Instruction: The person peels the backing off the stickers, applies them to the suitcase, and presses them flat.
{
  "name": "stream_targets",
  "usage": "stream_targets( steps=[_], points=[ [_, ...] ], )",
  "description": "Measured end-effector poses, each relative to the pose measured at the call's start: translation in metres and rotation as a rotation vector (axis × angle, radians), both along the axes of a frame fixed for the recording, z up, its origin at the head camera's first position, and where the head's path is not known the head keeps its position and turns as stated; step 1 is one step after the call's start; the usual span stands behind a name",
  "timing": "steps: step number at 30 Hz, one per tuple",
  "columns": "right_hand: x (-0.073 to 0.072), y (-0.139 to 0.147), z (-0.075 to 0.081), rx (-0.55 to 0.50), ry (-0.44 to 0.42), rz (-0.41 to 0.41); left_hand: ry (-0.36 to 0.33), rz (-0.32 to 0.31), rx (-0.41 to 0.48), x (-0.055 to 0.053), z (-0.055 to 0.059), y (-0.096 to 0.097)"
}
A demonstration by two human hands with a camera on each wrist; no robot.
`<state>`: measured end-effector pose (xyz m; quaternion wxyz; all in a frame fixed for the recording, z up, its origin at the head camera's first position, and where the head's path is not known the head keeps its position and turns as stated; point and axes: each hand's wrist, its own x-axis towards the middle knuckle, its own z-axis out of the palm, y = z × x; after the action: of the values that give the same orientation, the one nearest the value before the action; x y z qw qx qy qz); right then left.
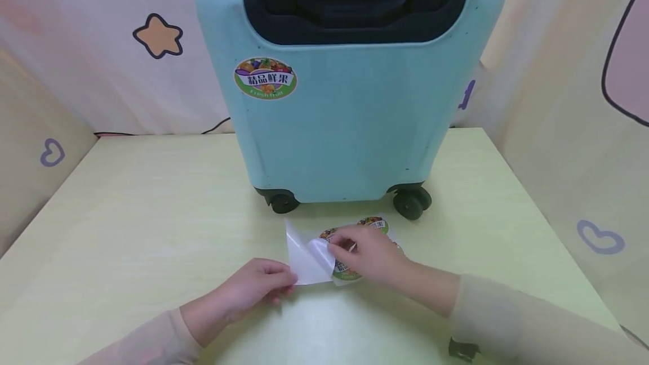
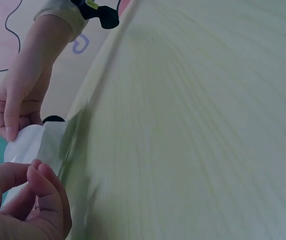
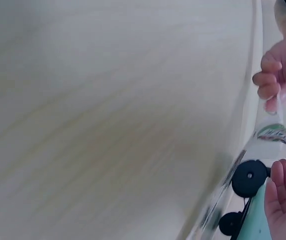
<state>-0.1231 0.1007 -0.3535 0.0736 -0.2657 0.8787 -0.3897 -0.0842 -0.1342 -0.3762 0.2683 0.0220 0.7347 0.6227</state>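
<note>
Below a light-blue suitcase, a sheet of oval fruit stickers is held with its left part lifted and its white back showing. My left hand pinches the near left corner of that sheet between thumb and fingertips. To its right, my right hand pinches a curled-back white piece at the middle of the sheet. In the right wrist view, colored print shows on the bent sheet between both hands. My right hand covers part of the remaining stickers.
One oval fruit sticker is on the suitcase's upper left front. Black wheels stand on the pale table, behind the sheet. Patterned curtains surround the table at the back and sides.
</note>
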Motion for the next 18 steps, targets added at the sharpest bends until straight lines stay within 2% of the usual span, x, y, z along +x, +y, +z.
stream_targets(
  steps=[11,18],
  points=[
    [-0.009,0.020,0.002,-0.057,-0.003,-0.101,0.017,0.040,-0.030,0.001,0.000,-0.001],
    [-0.009,0.026,0.009,-0.082,0.067,-0.133,0.039,0.026,-0.076,0.002,0.000,-0.004]
  ],
)
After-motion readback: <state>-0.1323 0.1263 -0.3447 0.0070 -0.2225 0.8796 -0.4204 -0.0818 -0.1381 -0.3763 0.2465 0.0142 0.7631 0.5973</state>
